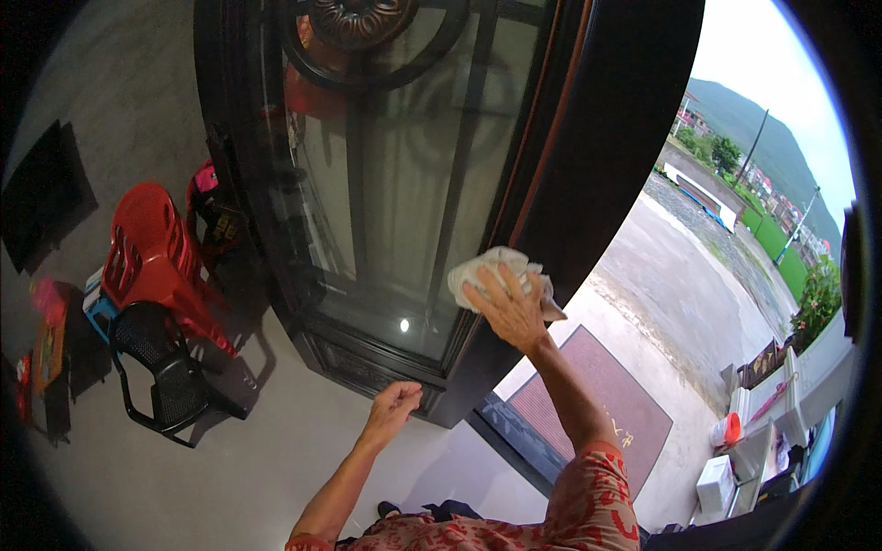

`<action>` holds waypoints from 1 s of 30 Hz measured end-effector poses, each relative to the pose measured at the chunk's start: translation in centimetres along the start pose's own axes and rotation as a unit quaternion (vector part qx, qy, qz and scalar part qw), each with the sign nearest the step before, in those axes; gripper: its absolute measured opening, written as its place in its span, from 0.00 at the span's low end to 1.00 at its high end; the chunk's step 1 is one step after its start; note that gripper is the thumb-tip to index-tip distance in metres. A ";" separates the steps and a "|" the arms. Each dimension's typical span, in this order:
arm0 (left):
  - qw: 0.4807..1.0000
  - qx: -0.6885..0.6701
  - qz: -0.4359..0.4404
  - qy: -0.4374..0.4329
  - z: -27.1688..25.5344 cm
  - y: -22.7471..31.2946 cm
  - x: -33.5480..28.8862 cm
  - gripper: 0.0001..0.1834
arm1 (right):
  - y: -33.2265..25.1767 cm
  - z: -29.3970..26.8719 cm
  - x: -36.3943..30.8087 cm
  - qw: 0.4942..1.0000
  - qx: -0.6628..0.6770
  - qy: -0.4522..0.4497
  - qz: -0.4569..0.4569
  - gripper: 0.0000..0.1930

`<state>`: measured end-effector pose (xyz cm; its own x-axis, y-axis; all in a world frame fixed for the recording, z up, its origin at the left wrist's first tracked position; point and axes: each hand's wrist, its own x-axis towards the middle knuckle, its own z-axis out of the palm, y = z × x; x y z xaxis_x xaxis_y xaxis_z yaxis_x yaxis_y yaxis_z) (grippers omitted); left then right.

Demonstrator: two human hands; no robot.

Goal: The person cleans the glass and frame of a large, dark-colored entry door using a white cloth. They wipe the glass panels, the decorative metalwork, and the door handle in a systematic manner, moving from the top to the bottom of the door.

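On the left, I see one stack of red chairs and one black chair. The left hand, loosely curled, overlaps the lower edge of the door; I can't tell whether they touch. One white cloth lies under the right hand, fingers spread, against the door's frame. Further right, one mat carries yellow writing.

- My left hand at seven o'clock and right hand at four made two.
- I saw one cloth at three.
- One door at twelve.
- One black chair at eight.
- One stack of red chairs at nine.
- One doormat at four.
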<state>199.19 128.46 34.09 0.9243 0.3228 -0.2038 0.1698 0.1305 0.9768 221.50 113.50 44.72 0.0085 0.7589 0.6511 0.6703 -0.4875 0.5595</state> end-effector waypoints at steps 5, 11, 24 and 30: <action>1.000 0.005 0.015 0.007 -0.9 0.1 -0.3 0.13 | -0.2 0.1 -4.3 0.993 0.048 -0.053 -0.096 0.22; 0.998 0.018 0.058 0.014 -1.2 1.4 1.2 0.13 | 5.1 -4.0 2.2 0.996 0.029 0.040 -0.075 0.23; 0.992 -0.026 0.118 0.030 2.8 3.9 4.2 0.13 | 12.9 -8.7 14.1 0.953 -0.071 0.267 0.122 0.34; 0.991 -0.044 0.123 0.017 4.5 3.0 5.3 0.13 | 9.1 -5.6 8.8 0.967 -0.065 0.230 0.088 0.25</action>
<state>206.17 126.33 36.20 0.9216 0.3865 0.0361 -0.0912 0.1252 0.9879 223.53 113.30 58.38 -0.2370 0.4016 0.8846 0.5897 -0.6641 0.4595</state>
